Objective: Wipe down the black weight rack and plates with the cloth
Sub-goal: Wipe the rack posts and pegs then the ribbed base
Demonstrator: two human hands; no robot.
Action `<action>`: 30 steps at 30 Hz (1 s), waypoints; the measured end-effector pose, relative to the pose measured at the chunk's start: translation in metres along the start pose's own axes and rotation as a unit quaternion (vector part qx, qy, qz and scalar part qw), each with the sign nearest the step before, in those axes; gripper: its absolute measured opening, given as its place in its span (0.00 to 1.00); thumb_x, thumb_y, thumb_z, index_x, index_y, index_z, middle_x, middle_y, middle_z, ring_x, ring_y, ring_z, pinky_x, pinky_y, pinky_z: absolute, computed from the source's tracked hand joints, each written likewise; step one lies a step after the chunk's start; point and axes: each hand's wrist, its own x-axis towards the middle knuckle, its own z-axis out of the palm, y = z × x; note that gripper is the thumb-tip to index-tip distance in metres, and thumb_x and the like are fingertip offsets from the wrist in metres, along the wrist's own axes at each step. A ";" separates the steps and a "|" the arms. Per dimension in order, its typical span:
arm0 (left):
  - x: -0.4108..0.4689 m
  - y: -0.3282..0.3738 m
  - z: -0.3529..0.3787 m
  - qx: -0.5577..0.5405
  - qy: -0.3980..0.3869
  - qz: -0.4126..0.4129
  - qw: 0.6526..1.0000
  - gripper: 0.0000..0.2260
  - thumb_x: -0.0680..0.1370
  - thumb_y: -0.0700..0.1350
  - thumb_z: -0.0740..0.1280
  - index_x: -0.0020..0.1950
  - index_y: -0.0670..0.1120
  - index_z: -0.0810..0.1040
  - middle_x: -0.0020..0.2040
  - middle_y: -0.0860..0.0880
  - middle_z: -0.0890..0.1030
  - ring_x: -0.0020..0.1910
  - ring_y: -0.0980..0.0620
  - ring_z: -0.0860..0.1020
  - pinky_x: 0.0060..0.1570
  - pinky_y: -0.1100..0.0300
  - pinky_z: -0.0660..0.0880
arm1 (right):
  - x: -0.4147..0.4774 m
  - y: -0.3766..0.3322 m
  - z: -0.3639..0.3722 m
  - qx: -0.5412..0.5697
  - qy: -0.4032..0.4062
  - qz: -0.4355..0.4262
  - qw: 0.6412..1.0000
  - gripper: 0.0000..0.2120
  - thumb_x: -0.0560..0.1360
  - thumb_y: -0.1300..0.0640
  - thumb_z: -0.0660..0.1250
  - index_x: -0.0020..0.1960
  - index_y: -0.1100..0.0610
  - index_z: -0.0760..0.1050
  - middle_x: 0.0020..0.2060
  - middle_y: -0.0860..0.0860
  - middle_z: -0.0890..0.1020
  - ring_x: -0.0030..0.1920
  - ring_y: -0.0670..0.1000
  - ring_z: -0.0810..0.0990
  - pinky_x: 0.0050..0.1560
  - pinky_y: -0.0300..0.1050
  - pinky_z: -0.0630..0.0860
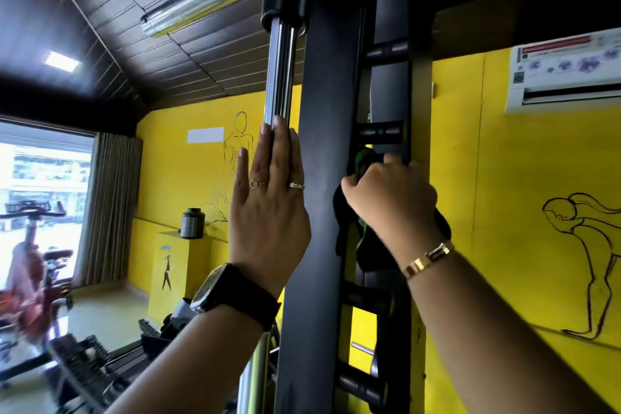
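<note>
The black weight rack (pixel 326 111) rises through the middle of the view as a thick upright post with short black pegs (pixel 379 132) behind it. A chrome guide rod (pixel 280 74) runs down beside the post. My left hand (pixel 268 208) lies flat, fingers straight, against the rod and the post's left edge. My right hand (pixel 391 202) is closed on a dark green and black cloth (pixel 364 245), pressing it between the post and the pegs. Most of the cloth hangs below the fist. No weight plate is plainly visible.
Yellow walls with line drawings stand behind the rack. An air conditioner (pixel 568 74) hangs at upper right. At left are a window, a curtain, a red exercise bike (pixel 30 265) and a dark jar (pixel 192 223) on a yellow stand. Black equipment lies low at left.
</note>
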 end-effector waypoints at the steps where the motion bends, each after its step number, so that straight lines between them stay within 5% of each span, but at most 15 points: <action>1: -0.001 0.000 0.000 0.002 -0.002 0.000 1.000 0.30 0.74 0.38 0.50 0.78 0.36 0.54 0.79 0.38 0.54 0.78 0.42 0.52 0.75 0.46 0.51 | 0.003 0.001 -0.003 0.016 -0.026 0.006 1.000 0.24 0.79 0.42 0.54 0.60 0.58 0.76 0.60 0.55 0.74 0.60 0.59 0.71 0.42 0.45 0.65; 7: -0.007 0.000 0.000 -0.003 0.004 0.000 1.000 0.31 0.75 0.38 0.54 0.78 0.36 0.54 0.79 0.39 0.54 0.78 0.42 0.53 0.75 0.46 0.50 | -0.077 -0.010 0.027 -0.125 0.018 -0.047 0.991 0.27 0.71 0.45 0.66 0.61 0.64 0.77 0.65 0.58 0.73 0.51 0.64 0.72 0.38 0.50 0.74; 17: -0.042 0.005 -0.003 -0.017 -0.010 -0.008 1.000 0.29 0.75 0.37 0.51 0.78 0.36 0.55 0.78 0.39 0.55 0.78 0.42 0.52 0.75 0.47 0.50 | -0.164 0.001 0.063 -0.003 -0.062 -0.022 0.998 0.22 0.56 0.52 0.79 0.46 0.64 0.83 0.60 0.59 0.79 0.44 0.66 0.72 0.29 0.52 0.76; 20: -0.053 0.005 -0.003 -0.018 -0.015 -0.011 1.000 0.29 0.75 0.37 0.51 0.78 0.36 0.55 0.78 0.38 0.55 0.78 0.43 0.52 0.75 0.47 0.51 | -0.143 0.007 0.050 -0.009 -0.044 -0.007 0.999 0.21 0.62 0.48 0.76 0.48 0.62 0.84 0.58 0.57 0.79 0.45 0.64 0.76 0.30 0.48 0.76; 25: -0.065 0.006 -0.003 -0.020 -0.020 -0.009 1.000 0.30 0.75 0.37 0.52 0.78 0.36 0.52 0.78 0.39 0.54 0.78 0.43 0.52 0.76 0.47 0.50 | -0.097 0.013 0.041 0.003 -0.103 -0.012 0.995 0.27 0.77 0.38 0.55 0.69 0.53 0.70 0.73 0.51 0.63 0.67 0.60 0.66 0.58 0.54 0.72; 30: -0.074 0.007 -0.002 -0.025 -0.018 -0.014 0.999 0.32 0.74 0.36 0.56 0.78 0.35 0.53 0.78 0.40 0.54 0.78 0.43 0.52 0.76 0.48 0.50 | -0.130 0.017 0.067 -0.013 -0.035 -0.056 0.998 0.27 0.70 0.44 0.65 0.63 0.59 0.78 0.66 0.58 0.75 0.54 0.66 0.76 0.40 0.55 0.80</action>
